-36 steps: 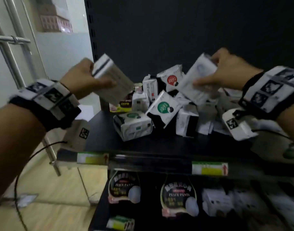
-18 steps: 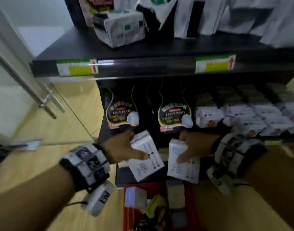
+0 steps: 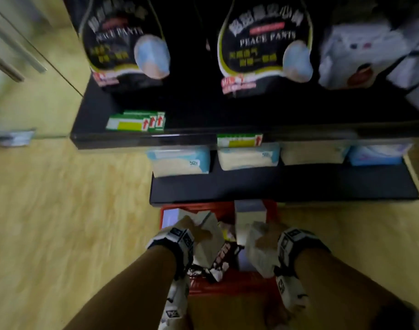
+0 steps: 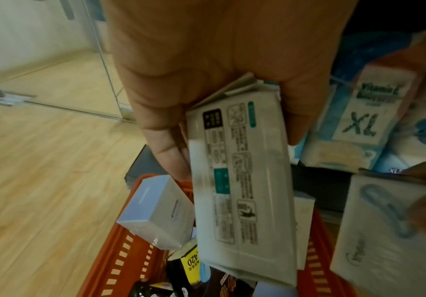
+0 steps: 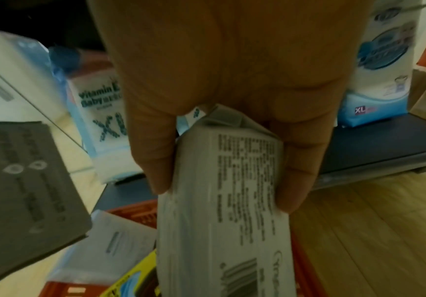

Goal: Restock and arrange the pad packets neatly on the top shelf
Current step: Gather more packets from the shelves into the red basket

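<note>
Beyond your fingertips stands the black metal shelving unit, its lowest board carrying a row of pale blue-and-white soft plastic packs; the board above holds two black glossy bags printed "PEACE PANTS". The top shelf is out of view.

Directly beneath your fingers sits the red slotted plastic basket on the light wood-look floor, with a plain white rectangular carton lying in it just left of your left fingers and a dark wrapper with yellow print below them.

Your left hand has its thumb and fingers curled around the top end of a white flat pad packet with teal blocks and printed instructions, which hangs lengthwise over the basket.

Your right hand pinches the upper end of a second white soft pad packet with black small print and a barcode, thumb on one side, fingers on the other, also above the basket. The two packets hang near each other, apart.
</note>
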Demonstrator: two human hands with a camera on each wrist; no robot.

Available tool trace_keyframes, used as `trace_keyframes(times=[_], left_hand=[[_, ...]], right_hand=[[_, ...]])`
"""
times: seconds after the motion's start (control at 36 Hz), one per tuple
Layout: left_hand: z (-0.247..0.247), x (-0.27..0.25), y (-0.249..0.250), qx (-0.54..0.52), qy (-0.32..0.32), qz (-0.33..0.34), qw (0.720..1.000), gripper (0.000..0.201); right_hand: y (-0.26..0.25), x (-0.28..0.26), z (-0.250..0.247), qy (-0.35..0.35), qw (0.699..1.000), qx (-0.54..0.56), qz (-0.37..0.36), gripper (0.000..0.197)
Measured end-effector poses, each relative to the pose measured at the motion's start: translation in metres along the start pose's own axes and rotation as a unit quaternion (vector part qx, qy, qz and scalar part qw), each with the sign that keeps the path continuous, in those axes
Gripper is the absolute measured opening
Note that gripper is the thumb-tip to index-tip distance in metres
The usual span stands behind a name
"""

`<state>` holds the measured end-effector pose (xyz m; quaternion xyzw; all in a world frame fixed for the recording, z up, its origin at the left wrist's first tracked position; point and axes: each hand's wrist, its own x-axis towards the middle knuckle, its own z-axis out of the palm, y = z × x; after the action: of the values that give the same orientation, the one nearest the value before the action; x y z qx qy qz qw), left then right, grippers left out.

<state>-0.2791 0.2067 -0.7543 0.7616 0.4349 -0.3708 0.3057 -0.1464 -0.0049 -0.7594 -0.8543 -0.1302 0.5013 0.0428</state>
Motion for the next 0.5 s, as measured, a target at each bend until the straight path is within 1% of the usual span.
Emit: trace_keyframes(times=[0.03,0.08,0.11,0.17,0.25,0.28,0.31,0.33,0.39,0.44,0.47,0.5], left_hand=[[0.009,0.007,0.003,0.011,-0.012,0.002,1.0,0.085],[0.028,0.02,0.008,0.046,-0.038,0.025,0.998,0.08],[0.035,0.022,0.011,0.062,-0.047,0.038,0.996,0.076],[0.05,0.026,0.012,0.081,-0.062,0.038,0.994,0.067],[0.06,0.031,0.01,0.095,-0.065,0.044,0.992,0.066],[0.058,0.031,0.011,0.097,-0.063,0.044,0.992,0.064],[0.054,0.027,0.011,0.103,-0.056,0.049,0.992,0.06],[0.048,0.023,0.013,0.106,-0.052,0.053,0.992,0.057],[0.034,0.015,0.014,0.111,-0.044,0.061,0.991,0.056],[0.016,0.006,0.019,0.094,-0.031,0.065,0.993,0.054],[0.004,0.001,0.02,0.088,-0.016,0.077,0.993,0.05],[-0.016,-0.01,0.024,0.082,-0.004,0.093,0.992,0.048]], right_hand=[[0.001,0.012,0.006,0.006,1.0,-0.017,0.0,0.082],[0.002,0.03,0.021,-0.031,0.999,-0.041,0.002,0.079],[0.003,0.038,0.029,-0.05,0.998,-0.045,0.001,0.075],[0.007,0.047,0.043,-0.066,0.995,-0.069,0.001,0.069],[0.01,0.05,0.051,-0.088,0.992,-0.087,0.005,0.056],[0.011,0.05,0.049,-0.092,0.992,-0.081,0.015,0.053],[0.011,0.048,0.046,-0.083,0.994,-0.077,0.006,0.052],[0.009,0.043,0.038,-0.082,0.994,-0.073,0.009,0.053],[0.005,0.036,0.026,-0.076,0.995,-0.066,0.018,0.057],[-0.003,0.026,0.012,-0.052,0.997,-0.057,0.005,0.058],[-0.008,0.019,0.003,-0.036,0.998,-0.059,-0.003,0.057],[-0.019,0.012,-0.016,-0.02,0.998,-0.059,-0.01,0.056]])
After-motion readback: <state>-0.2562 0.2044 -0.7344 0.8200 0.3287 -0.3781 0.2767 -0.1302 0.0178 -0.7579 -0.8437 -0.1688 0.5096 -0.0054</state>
